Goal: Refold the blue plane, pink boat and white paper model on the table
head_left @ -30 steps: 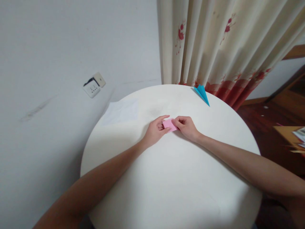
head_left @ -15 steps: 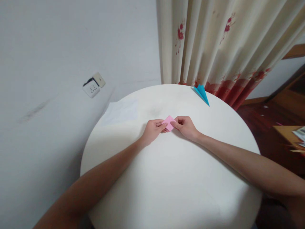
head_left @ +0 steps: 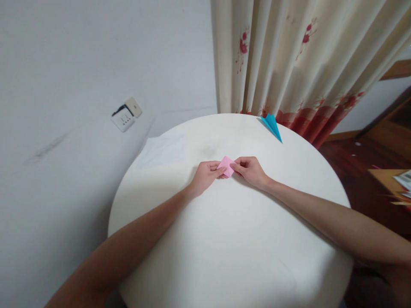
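A small piece of folded pink paper (head_left: 226, 162), diamond-shaped with a crease down its middle, is held between both hands over the white table. My left hand (head_left: 208, 174) pinches its left side, thumb on top and fingers underneath. On the right side, my right hand (head_left: 248, 170) grips it between thumb and curled fingers. The fingertips beneath the paper are partly hidden.
The round white table (head_left: 237, 239) stands against the wall. A white sheet (head_left: 163, 149) lies at its back left, and a blue paper plane (head_left: 272, 127) at the back right edge. A curtain (head_left: 272, 55) hangs behind. Papers lie on a wooden surface (head_left: 383, 179) at right.
The pink paper has shifted and turned very slightly, and a crease shows more clearly on its face. Both hands keep their hold with almost no movement.
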### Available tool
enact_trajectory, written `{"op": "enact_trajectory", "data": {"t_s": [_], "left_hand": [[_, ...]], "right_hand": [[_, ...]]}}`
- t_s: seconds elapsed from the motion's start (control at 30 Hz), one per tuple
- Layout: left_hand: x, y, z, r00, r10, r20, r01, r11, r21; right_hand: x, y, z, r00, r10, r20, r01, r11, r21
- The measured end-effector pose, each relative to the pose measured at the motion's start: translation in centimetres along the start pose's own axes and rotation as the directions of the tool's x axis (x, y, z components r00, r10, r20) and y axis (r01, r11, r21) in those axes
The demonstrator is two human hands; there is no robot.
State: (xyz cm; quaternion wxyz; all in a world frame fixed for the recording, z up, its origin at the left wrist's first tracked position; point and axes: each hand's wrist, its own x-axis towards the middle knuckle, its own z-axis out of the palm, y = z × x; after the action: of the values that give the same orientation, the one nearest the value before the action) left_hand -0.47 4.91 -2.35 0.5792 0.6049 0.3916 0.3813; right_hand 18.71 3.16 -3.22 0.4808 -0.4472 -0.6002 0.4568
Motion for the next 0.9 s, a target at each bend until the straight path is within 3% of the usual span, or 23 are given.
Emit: {"op": "enact_trajectory", "data": {"t_s": [0.13,0.37,0.67,0.9], "left_hand": [[0.0,0.0,0.0,0.999,0.047,0.022,-0.048,0.997,0.060],[-0.6,1.2,0.4,0.982,0.019,0.188,-0.041,0.993,0.113],[-0.5,0.8,0.6,0.992,0.120,0.041,-0.123,0.988,0.097],[-0.5,0.8,0.4,0.991,0.107,0.079,-0.118,0.983,0.143]], "right_hand": [[-0.1,0.0,0.1,0.997,-0.066,0.033,0.067,0.997,-0.044],[-0.3,-0.6,0.2,0.994,-0.091,0.061,0.093,0.995,-0.024],[-0.4,-0.6,0.1,0.992,-0.075,0.101,0.082,0.995,-0.064],[-0.5,-0.6,0.1,0.990,-0.052,0.133,0.065,0.993,-0.095]]}}
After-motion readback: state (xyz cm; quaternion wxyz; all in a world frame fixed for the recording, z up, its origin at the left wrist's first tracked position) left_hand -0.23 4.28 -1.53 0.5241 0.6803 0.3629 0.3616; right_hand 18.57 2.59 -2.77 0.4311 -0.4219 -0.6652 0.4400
